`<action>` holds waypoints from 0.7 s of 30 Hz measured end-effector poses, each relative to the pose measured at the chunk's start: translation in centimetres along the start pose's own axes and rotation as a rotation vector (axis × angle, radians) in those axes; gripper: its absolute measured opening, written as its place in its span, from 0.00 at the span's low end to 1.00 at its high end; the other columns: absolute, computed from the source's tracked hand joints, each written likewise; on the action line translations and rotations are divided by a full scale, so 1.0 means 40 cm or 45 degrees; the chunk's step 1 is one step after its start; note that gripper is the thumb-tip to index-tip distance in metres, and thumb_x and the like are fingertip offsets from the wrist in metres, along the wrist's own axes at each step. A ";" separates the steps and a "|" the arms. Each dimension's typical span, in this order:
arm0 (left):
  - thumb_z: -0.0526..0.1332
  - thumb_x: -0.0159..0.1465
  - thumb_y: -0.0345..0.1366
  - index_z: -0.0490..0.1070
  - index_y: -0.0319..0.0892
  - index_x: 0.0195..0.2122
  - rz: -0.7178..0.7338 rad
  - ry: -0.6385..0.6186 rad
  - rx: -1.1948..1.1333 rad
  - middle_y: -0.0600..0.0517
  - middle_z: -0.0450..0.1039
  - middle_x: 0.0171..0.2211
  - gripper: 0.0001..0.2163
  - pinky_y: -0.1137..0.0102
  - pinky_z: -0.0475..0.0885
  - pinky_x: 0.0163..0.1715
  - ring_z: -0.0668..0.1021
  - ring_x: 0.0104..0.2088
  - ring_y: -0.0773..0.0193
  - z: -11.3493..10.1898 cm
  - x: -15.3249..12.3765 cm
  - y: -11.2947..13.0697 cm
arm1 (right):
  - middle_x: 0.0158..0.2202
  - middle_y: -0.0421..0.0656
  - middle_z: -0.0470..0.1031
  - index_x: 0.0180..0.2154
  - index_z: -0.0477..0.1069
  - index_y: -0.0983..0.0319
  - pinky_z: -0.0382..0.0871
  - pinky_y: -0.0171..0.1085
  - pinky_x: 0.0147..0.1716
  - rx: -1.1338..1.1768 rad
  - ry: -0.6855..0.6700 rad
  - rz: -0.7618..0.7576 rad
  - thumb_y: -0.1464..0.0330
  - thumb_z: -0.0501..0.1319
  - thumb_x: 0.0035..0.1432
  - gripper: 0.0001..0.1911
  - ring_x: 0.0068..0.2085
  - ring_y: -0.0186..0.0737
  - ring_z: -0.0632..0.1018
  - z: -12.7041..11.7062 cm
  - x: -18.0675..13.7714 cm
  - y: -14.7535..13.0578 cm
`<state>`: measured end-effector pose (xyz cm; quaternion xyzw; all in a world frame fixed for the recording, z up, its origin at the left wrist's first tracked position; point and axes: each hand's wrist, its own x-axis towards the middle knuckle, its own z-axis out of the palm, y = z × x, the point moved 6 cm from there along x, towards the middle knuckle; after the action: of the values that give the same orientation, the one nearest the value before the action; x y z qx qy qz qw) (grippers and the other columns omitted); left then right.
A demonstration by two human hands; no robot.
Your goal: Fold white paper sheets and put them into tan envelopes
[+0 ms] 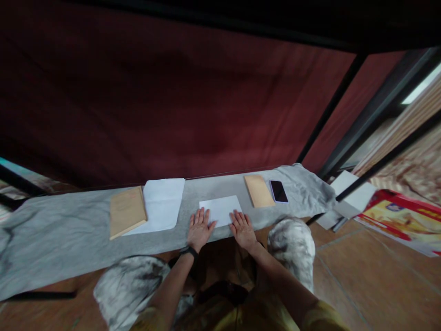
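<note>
1. The desk [69, 234] first, since it's the biggest thing here: long, narrow, covered in gray cloth [301, 186] that bunches up at the right end. Soft cover, so honestly a paper could slide or pick up ripples. The smoother middle bit looks like the better place to work.

2. Big white sheet [163, 202], left of the hands, partly tucked under other stuff. It's well clear of the fingers, which is good. Best not to let an elbow drag it.

3. Brown packet [127, 211], lying over the left part of that sheet. Can't tell if it's a notebook or a stack. Handy weight, I'd say.

4. Small white paper [220, 209], the one that matters: flat on the desk right in front of the person, near edge under both hands. Even pressure, working outward from the center, should stop creases.

5. Tan envelope-ish piece [259, 191], to the right of the paper and apart from it.

6. Left hand [200, 230] on the near left corner, right hand [244, 231] on the near right. Grip is released on both: palms down, fingers spread, nothing pinched. Light, matched pressure beats leaning in.

7. Phone [279, 191], just right of the tan piece, out of the way.

8. Black wristband [189, 251] on the left wrist; worth watching it doesn't snag the cloth.
</note>
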<state>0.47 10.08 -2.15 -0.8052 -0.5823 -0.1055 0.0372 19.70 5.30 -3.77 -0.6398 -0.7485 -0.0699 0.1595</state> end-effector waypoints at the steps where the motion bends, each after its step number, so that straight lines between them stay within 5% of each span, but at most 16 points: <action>1: 0.44 0.70 0.53 0.58 0.39 0.67 -0.002 0.001 0.004 0.41 0.54 0.69 0.31 0.51 0.49 0.67 0.57 0.69 0.50 0.002 0.000 0.000 | 0.68 0.47 0.59 0.67 0.57 0.58 0.49 0.50 0.65 0.001 0.006 -0.005 0.62 0.48 0.71 0.26 0.67 0.47 0.62 0.002 0.000 0.001; 14: 0.48 0.70 0.50 0.60 0.36 0.66 -0.029 0.091 -0.099 0.40 0.57 0.67 0.29 0.52 0.52 0.67 0.59 0.68 0.49 -0.002 -0.009 0.002 | 0.69 0.54 0.55 0.68 0.54 0.66 0.49 0.52 0.66 0.104 -0.026 0.007 0.61 0.49 0.71 0.29 0.67 0.51 0.61 -0.008 -0.006 0.005; 21: 0.48 0.71 0.45 0.60 0.35 0.66 -0.131 0.135 -0.140 0.37 0.59 0.66 0.27 0.50 0.57 0.65 0.62 0.67 0.48 0.003 -0.029 0.001 | 0.64 0.49 0.65 0.62 0.66 0.62 0.50 0.52 0.66 0.231 -0.236 -0.027 0.62 0.50 0.70 0.23 0.63 0.48 0.68 -0.043 0.027 0.060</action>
<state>0.18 9.00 -2.51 -0.7684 -0.6134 -0.1814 0.0183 22.15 6.19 -2.02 -0.6187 -0.7699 0.0559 0.1460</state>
